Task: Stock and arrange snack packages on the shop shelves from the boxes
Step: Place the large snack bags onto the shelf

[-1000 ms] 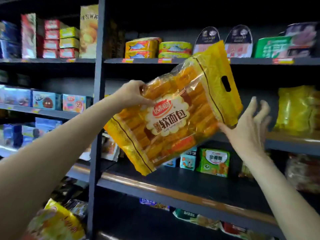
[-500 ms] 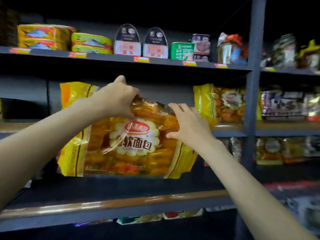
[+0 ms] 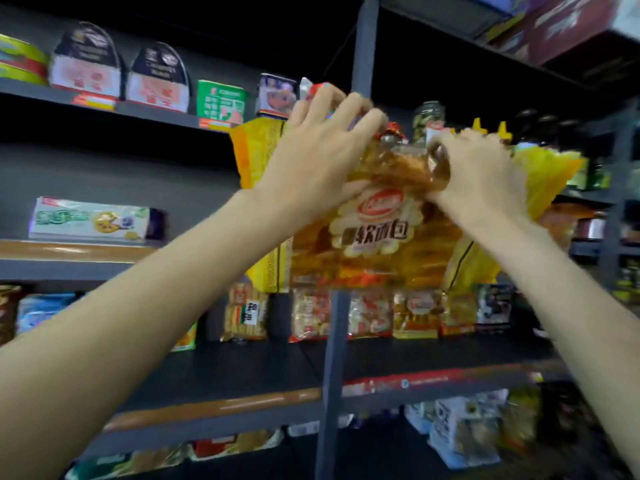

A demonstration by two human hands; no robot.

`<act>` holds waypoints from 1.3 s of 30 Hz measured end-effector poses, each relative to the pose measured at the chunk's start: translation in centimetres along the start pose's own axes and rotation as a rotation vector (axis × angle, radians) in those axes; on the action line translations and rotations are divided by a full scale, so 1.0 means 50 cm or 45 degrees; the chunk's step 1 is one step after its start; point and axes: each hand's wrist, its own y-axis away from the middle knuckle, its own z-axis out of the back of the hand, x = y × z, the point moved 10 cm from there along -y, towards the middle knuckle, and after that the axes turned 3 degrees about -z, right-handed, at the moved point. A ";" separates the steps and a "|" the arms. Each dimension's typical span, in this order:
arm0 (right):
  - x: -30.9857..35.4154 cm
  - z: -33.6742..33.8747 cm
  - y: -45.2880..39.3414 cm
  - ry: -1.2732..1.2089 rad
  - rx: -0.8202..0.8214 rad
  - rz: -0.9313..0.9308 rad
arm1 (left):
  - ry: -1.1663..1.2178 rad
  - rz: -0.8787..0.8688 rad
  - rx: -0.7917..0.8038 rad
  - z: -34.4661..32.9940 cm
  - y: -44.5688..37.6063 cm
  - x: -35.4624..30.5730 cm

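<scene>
A large yellow bag of soft bread rolls [image 3: 374,237] with a white scalloped label stands upright at the middle shelf [image 3: 69,251], in front of the grey upright post [image 3: 363,50]. My left hand [image 3: 318,157] grips its top left edge, fingers curled over the rim. My right hand [image 3: 481,174] grips the top right part of the bag, fingers curled into the clear film. Another yellow bag [image 3: 550,178] shows behind my right hand.
Tins and cartons line the upper shelf [image 3: 156,109]. A flat green-and-white box [image 3: 93,220] lies at the left of the middle shelf. Small snack packs [image 3: 367,313] stand at the back of the lower shelf [image 3: 242,375]. Jars stand at the right.
The bag has moved up and to the right along the shelf, now in front of the post. Both hands shifted to its top edge. The view swung right.
</scene>
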 end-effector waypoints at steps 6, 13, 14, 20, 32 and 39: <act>-0.314 0.000 -0.030 0.288 -0.230 -0.166 | 0.210 -0.085 -0.189 -0.116 -0.063 -0.148; -0.471 -0.138 -0.031 0.175 -0.285 -0.349 | 0.265 -0.188 0.180 -0.364 -0.082 -0.266; -0.473 -0.164 -0.032 0.137 -0.294 -0.347 | 0.254 -0.211 0.177 -0.384 -0.087 -0.280; -0.418 -0.367 -0.047 -0.005 -0.143 -0.165 | 0.077 -0.057 0.234 -0.536 -0.093 -0.277; -0.313 -0.590 -0.124 -0.411 0.381 0.292 | 0.000 0.652 0.872 -0.720 -0.081 -0.185; -0.547 -0.692 -0.076 -0.581 0.461 -0.218 | -0.072 0.911 1.171 -0.802 -0.052 -0.143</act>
